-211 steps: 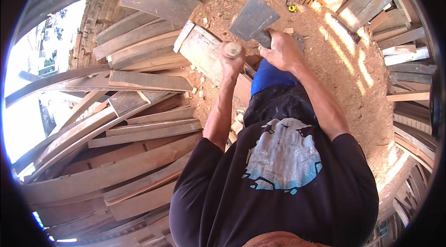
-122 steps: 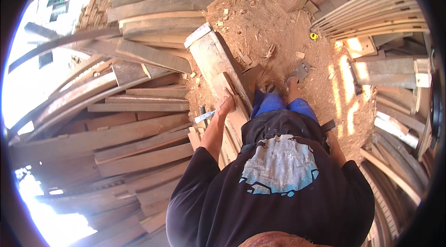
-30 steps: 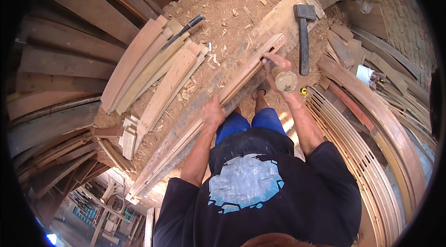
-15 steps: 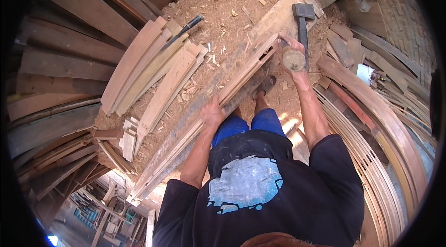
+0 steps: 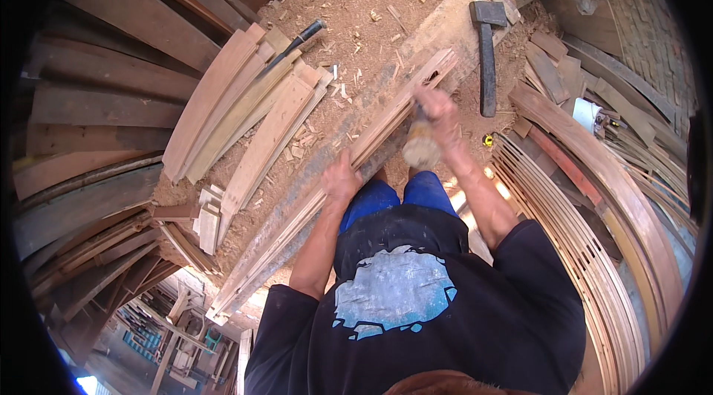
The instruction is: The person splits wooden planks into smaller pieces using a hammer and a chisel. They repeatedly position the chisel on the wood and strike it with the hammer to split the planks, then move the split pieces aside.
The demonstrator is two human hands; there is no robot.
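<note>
A long, narrow wooden workpiece (image 5: 386, 122) lies slantwise in front of me, its slotted end pointing far right. My left hand (image 5: 342, 178) is closed around its edge near the middle. In my right hand (image 5: 437, 114) is a tool with a thick, round wooden handle (image 5: 421, 150), held beside the workpiece just short of its slot. The handle's butt faces up toward me; the tool's working end is hidden. Beyond that hand, a dark square-headed hammer (image 5: 486, 57) rests on the broad board (image 5: 438, 31) under the workpiece.
Curved wood pieces (image 5: 271, 127) are stacked at left, with a black-handled tool (image 5: 301, 38) on them. Wood chips (image 5: 345, 94) litter the floor. A yellow tape measure (image 5: 488, 140) is right of my hand. Slotted strips (image 5: 572, 246) and a curved beam (image 5: 601, 150) stand along the right.
My right hand has come back from the workpiece's slotted end, down and left toward me, with the wooden-handled tool. The slot and tape measure now show. My left hand has stayed in place.
</note>
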